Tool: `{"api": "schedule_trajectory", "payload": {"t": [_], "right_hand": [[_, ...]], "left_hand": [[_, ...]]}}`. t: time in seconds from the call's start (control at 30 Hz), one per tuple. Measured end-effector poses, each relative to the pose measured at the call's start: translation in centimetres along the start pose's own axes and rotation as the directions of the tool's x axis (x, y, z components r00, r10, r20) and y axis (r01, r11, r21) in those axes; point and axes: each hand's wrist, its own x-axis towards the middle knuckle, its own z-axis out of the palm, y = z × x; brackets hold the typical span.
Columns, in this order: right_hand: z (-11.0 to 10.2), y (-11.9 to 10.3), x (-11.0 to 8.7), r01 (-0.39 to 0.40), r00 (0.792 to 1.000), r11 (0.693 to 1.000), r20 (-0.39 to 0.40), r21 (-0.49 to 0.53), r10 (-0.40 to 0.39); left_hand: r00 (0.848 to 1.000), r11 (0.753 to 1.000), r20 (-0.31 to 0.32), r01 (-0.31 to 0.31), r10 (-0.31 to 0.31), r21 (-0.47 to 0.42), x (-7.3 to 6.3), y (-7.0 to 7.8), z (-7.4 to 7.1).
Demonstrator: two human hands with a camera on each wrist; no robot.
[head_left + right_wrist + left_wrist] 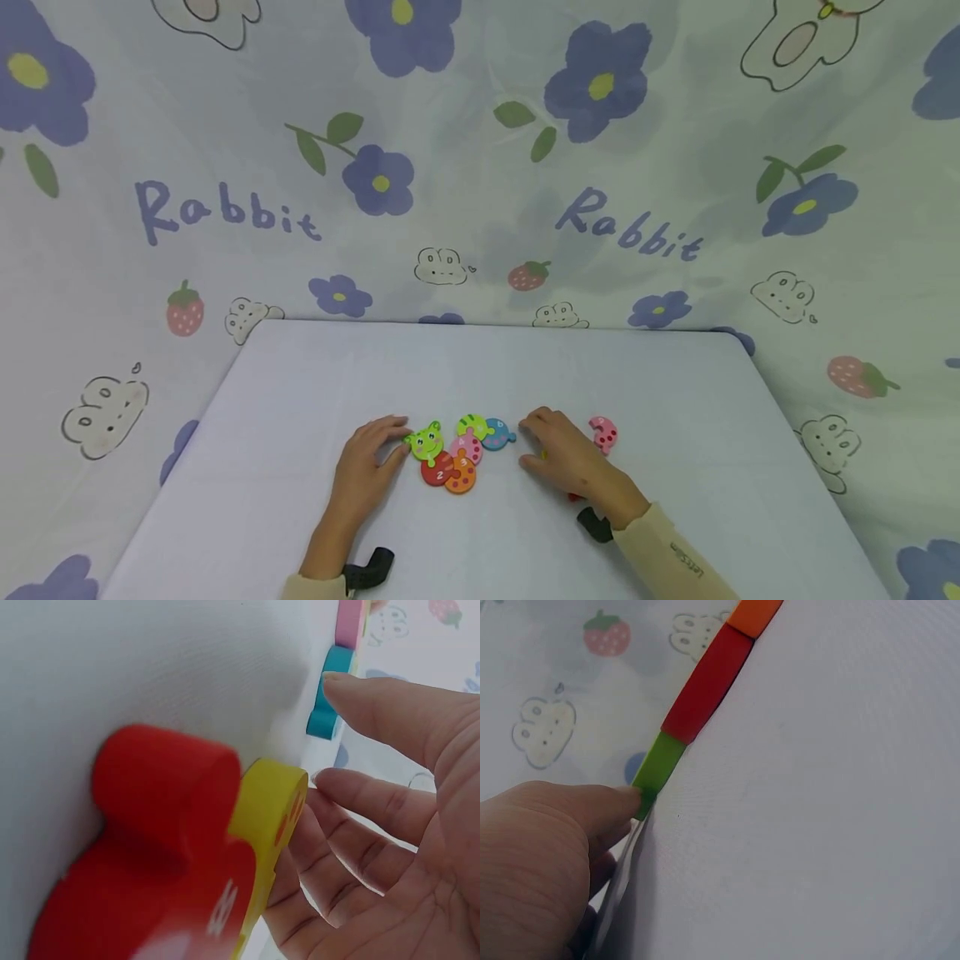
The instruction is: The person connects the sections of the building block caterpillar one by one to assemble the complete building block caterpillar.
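A chain of joined caterpillar puzzle pieces lies on the table in the head view. It runs from the green face piece (pixel 426 443) through the red piece marked 2 (pixel 437 470), the orange piece (pixel 461 477), the pink piece (pixel 467 450) and the striped green piece (pixel 471 426) to the blue piece (pixel 495 435). My left hand (pixel 369 457) rests by the face, its thumb touching the green edge in the left wrist view. Beyond the blue end, my right hand (pixel 564 454) spreads with loosely bent fingers, holding nothing. Under it lie a yellow piece (pixel 270 799) and a red piece (pixel 161 847), mostly hidden from the head view.
One loose pink spotted piece (pixel 604 435) lies just past the right hand. The white table (pixel 360 367) ends at the back against a hanging cloth (pixel 465 167) printed with rabbits and flowers. Black wrist mounts (pixel 371 570) sit at both wrists.
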Motion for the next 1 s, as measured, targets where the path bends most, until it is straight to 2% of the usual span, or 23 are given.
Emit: {"api": "schedule_trajectory", "payload": {"t": [0.2, 0.43, 0.7, 1.0], "right_hand": [[-0.4, 1.1, -0.6, 0.033, 0.999, 0.999, -0.019, 0.036, -0.033], [-0.9, 2.0, -1.6, -0.044, 0.999, 0.998, 0.000, 0.052, 0.044], [-1.4, 2.9, -2.8, -0.108, 0.994, 0.994, -0.007, 0.003, 0.108], [-1.8, 3.8, -4.1, -0.112, 0.994, 0.993, -0.013, 0.021, 0.113]], "left_hand": [[1.000, 1.000, 0.003, 0.002, -0.002, 0.009, 0.1, -0.1, 0.0], [1.000, 1.000, 0.003, 0.002, -0.002, 0.011, 0.1, -0.2, 0.1], [1.000, 1.000, 0.011, 0.015, -0.015, 0.005, 0.1, 0.0, 0.2], [1.000, 1.000, 0.006, 0.009, -0.009, 0.005, 0.1, 0.3, 0.1]]}}
